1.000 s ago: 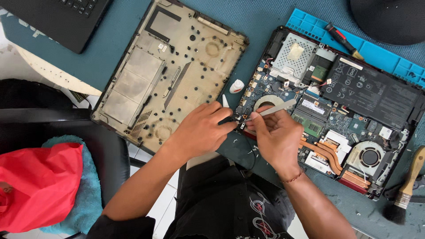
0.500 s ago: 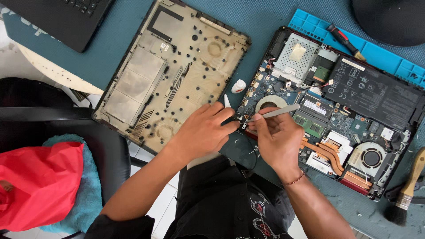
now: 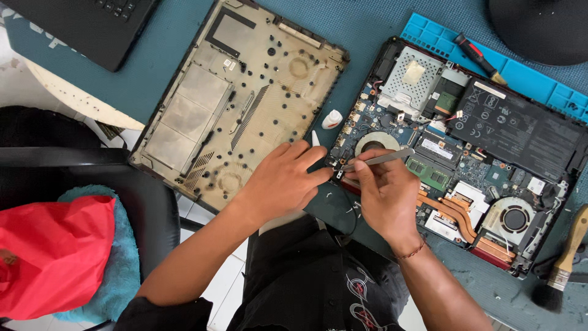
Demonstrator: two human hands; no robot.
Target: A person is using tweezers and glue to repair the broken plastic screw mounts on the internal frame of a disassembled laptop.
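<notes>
Two hands meet at the near-left corner of an opened laptop (image 3: 484,153), its board bared: green memory sticks, copper heat pipes, a round fan at 4 o'clock, a black battery at 1 o'clock and a silver drive cover at 12. The right hand (image 3: 389,196) has its grip closed on slim metal tweezers (image 3: 380,159), tips pointing to 9 o'clock at the board's edge. The left hand (image 3: 285,181) rests just beside them at 9 o'clock, fingers curled with fingertips at the laptop's edge; whether it pinches anything I cannot tell. At 10 o'clock lies the removed bottom cover (image 3: 239,104), inner side up, overhanging the teal tabletop (image 3: 159,67). Between cover and laptop runs a narrow free strip holding a small white cap (image 3: 332,119). A brush (image 3: 560,263) lies at 4 o'clock, a screwdriver (image 3: 478,58) on a blue tray (image 3: 533,79) at 1 o'clock
</notes>
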